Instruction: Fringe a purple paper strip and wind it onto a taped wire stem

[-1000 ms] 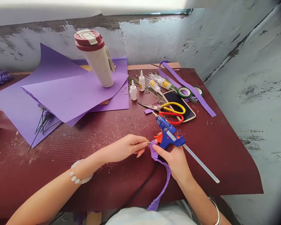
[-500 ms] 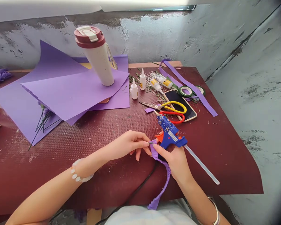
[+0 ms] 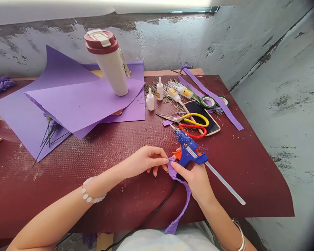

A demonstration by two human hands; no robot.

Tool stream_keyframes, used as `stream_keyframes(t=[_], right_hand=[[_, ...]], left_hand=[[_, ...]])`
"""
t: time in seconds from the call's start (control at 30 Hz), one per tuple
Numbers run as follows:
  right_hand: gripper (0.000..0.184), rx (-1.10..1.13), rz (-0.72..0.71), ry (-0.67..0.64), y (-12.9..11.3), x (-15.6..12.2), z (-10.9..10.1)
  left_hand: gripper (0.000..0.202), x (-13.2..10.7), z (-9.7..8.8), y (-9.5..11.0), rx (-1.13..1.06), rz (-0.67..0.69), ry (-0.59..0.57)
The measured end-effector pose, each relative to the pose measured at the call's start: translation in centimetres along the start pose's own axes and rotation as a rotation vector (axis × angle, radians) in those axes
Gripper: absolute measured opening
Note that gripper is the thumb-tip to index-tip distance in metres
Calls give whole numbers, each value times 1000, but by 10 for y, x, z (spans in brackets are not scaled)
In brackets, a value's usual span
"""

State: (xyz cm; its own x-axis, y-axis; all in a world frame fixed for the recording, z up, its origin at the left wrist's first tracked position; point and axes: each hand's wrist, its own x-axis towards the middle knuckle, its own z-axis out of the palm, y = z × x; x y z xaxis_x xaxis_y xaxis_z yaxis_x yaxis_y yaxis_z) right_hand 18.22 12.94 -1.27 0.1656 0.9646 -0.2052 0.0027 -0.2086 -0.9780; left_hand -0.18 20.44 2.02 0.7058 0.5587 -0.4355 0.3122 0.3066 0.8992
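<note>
My left hand [image 3: 143, 162] pinches the top end of a fringed purple paper strip [image 3: 182, 204] between thumb and fingertips. My right hand [image 3: 196, 177] is wrapped round the handle of a blue hot glue gun [image 3: 188, 149] with an orange trigger, and its forefinger also presses on the strip. A clear glue stick [image 3: 225, 184] sticks out of the gun's back toward the right. The strip hangs down past the table's front edge. Both hands meet near the middle front of the dark red table mat [image 3: 115, 153].
Purple paper sheets [image 3: 75, 101] lie at the back left under a white tumbler [image 3: 111, 62] with a red lid. Small glue bottles [image 3: 154, 96], scissors [image 3: 191, 122], a phone [image 3: 201, 116], green tape rolls [image 3: 208, 102] and a purple ribbon strip [image 3: 211, 97] sit behind the gun. Green wire stems [image 3: 48, 134] lie at the left.
My left hand has slid a little to the right and closed its pinch onto the strip's end beside my right forefinger. The glue gun has barely moved.
</note>
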Motion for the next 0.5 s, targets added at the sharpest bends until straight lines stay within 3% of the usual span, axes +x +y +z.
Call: stream_keyframes(t=[0.27, 0.5], right_hand=[[28, 107, 1, -40, 3, 0, -4], [9, -84, -81, -6, 7, 1, -6]], left_hand=[[24, -5, 3, 7, 56, -6, 55], [23, -12, 12, 10, 184, 56, 81]])
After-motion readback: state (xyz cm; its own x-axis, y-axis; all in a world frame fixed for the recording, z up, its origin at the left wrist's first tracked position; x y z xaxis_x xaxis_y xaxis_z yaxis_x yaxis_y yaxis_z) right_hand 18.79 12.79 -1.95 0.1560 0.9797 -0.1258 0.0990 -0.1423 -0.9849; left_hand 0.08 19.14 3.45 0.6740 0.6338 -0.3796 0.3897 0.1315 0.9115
